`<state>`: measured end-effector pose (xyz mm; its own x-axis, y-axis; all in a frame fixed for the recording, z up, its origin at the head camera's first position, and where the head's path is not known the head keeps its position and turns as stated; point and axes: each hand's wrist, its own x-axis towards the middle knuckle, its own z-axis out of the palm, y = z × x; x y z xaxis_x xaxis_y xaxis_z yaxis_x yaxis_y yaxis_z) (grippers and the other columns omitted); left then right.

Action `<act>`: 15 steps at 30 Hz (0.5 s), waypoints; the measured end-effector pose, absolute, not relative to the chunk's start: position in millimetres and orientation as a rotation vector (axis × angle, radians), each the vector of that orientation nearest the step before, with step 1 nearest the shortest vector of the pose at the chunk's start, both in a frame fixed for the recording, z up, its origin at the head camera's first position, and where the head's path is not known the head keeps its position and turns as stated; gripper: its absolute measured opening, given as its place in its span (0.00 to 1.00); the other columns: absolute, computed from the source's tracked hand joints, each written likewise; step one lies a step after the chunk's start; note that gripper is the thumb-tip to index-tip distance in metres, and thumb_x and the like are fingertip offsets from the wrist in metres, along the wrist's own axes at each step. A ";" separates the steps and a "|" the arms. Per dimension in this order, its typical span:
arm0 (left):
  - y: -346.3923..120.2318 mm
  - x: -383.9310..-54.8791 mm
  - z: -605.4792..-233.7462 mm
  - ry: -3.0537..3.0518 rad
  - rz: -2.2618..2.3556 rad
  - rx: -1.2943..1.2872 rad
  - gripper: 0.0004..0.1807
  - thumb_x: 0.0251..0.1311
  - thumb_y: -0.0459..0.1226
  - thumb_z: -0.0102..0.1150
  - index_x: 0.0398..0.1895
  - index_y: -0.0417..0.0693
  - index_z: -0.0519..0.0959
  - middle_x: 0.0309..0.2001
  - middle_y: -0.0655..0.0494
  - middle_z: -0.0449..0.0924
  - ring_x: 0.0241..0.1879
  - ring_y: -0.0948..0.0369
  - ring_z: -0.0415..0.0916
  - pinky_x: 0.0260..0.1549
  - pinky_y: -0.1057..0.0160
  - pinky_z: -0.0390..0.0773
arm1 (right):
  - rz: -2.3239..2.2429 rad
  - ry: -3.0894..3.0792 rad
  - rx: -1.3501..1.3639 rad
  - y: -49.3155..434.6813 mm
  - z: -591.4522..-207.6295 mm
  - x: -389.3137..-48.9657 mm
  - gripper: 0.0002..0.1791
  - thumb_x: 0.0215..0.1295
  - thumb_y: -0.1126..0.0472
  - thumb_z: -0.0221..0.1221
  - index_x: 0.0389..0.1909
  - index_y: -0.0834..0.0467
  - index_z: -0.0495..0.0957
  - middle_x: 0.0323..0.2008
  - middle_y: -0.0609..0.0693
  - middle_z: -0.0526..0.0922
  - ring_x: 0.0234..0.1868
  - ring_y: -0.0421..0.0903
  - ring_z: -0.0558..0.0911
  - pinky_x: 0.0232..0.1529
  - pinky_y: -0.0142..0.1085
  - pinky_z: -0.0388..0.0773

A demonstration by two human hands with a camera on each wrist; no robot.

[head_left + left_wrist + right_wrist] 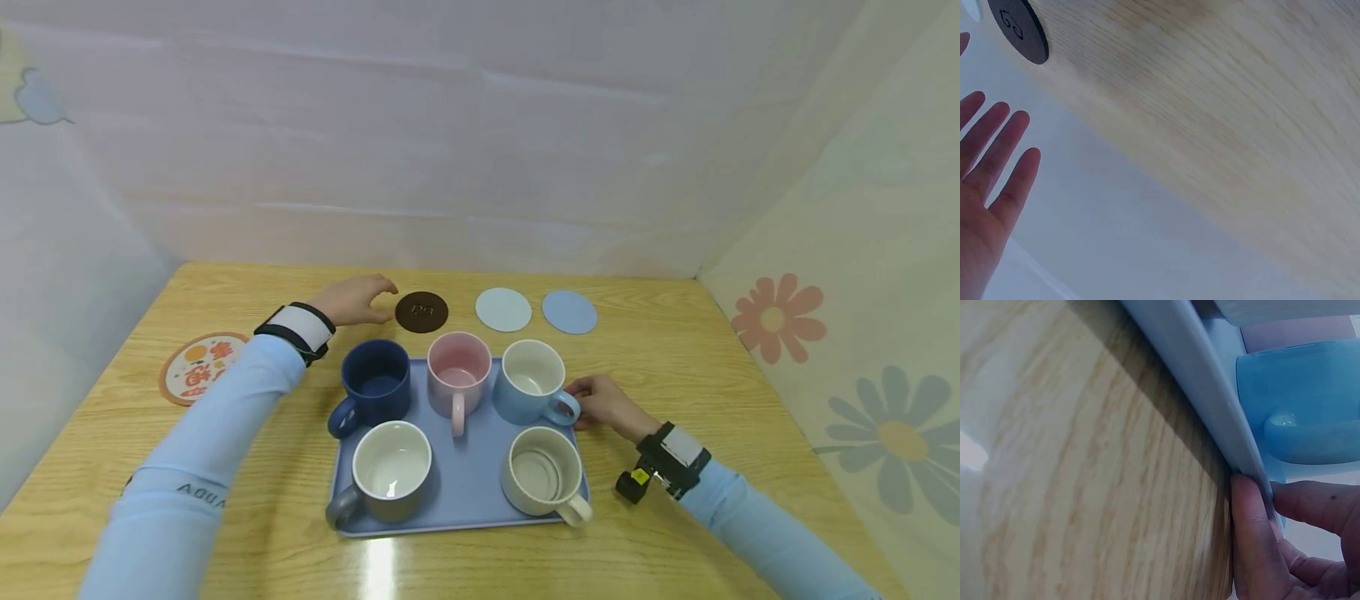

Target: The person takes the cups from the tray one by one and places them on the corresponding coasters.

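Observation:
A blue tray bears several mugs. Its right rim is pinched between the thumb and fingers of my right hand, as the right wrist view shows close up. Just above that grip is the handle of the light blue mug. My left hand hovers with relaxed, spread fingers left of a dark brown round coaster, holding nothing. Also on the tray are a navy mug, a pink mug, a white mug with a grey handle and a cream mug.
Behind the tray, a pale round coaster and a light blue coaster lie in a row with the brown one. A patterned round coaster lies at the left, partly under my left forearm. White sheeting walls the wooden table.

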<state>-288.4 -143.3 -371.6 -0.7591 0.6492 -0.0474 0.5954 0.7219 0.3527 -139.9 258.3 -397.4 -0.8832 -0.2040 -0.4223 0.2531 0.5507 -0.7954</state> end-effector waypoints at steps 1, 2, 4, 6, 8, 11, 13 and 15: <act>-144.6 -288.4 -370.8 2.756 0.445 0.998 0.28 0.54 0.38 0.60 0.56 0.34 0.69 0.56 0.38 0.69 0.56 0.43 0.66 0.54 0.47 0.67 | -1.298 2.315 0.041 258.1 -397.5 -139.9 0.17 0.61 0.71 0.52 0.48 0.77 0.69 0.36 0.60 0.79 0.29 0.41 0.80 0.32 0.36 0.81; -146.3 -288.7 -370.0 2.749 0.421 0.993 0.28 0.54 0.38 0.60 0.57 0.33 0.69 0.56 0.37 0.69 0.56 0.43 0.66 0.54 0.47 0.66 | -1.303 2.314 0.048 257.9 -397.6 -140.0 0.17 0.60 0.71 0.52 0.48 0.77 0.70 0.36 0.60 0.79 0.30 0.41 0.80 0.32 0.36 0.81; -150.6 -289.4 -367.9 2.740 0.362 0.982 0.28 0.54 0.38 0.60 0.57 0.33 0.69 0.56 0.36 0.68 0.56 0.42 0.66 0.54 0.47 0.66 | -1.308 2.310 0.041 257.6 -397.5 -139.8 0.17 0.60 0.71 0.52 0.48 0.77 0.69 0.36 0.60 0.79 0.30 0.42 0.80 0.32 0.37 0.81; -155.6 -290.2 -365.2 2.725 0.319 0.954 0.28 0.55 0.38 0.60 0.57 0.32 0.68 0.56 0.35 0.67 0.56 0.41 0.65 0.54 0.46 0.66 | -1.310 2.309 0.034 257.6 -397.5 -139.6 0.17 0.60 0.71 0.52 0.48 0.78 0.69 0.36 0.61 0.79 0.30 0.42 0.80 0.33 0.37 0.81; -160.9 -289.9 -360.8 2.710 0.276 0.924 0.28 0.56 0.38 0.60 0.57 0.31 0.67 0.56 0.34 0.67 0.56 0.40 0.64 0.54 0.45 0.65 | -1.311 2.311 0.043 257.4 -397.9 -139.7 0.17 0.60 0.71 0.52 0.48 0.77 0.69 0.36 0.60 0.79 0.30 0.42 0.80 0.32 0.37 0.81; -168.5 -288.0 -353.4 2.691 0.247 0.865 0.29 0.56 0.39 0.60 0.58 0.31 0.67 0.56 0.34 0.68 0.55 0.40 0.65 0.52 0.45 0.67 | -1.307 2.314 0.046 256.8 -398.5 -139.7 0.17 0.60 0.71 0.52 0.48 0.77 0.69 0.36 0.60 0.79 0.30 0.42 0.80 0.32 0.37 0.81; -173.3 -287.0 -349.5 2.681 0.229 0.838 0.29 0.57 0.40 0.59 0.58 0.31 0.66 0.55 0.34 0.69 0.54 0.40 0.67 0.51 0.45 0.68 | -1.307 2.314 0.051 256.4 -399.0 -139.6 0.17 0.60 0.71 0.52 0.48 0.77 0.70 0.36 0.61 0.79 0.29 0.42 0.80 0.32 0.37 0.81; -177.6 -286.3 -345.6 2.676 0.234 0.815 0.29 0.57 0.40 0.59 0.58 0.31 0.66 0.55 0.33 0.69 0.52 0.40 0.68 0.49 0.45 0.70 | -1.309 2.312 0.051 256.1 -399.3 -139.4 0.17 0.60 0.71 0.52 0.48 0.77 0.70 0.36 0.61 0.79 0.30 0.42 0.80 0.32 0.37 0.81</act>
<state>-286.3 -177.6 -345.6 -0.7807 0.5657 -0.2656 0.5109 0.8225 0.2501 -139.4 256.1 -399.3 -0.8844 -0.1978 -0.4227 0.2608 0.5416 -0.7991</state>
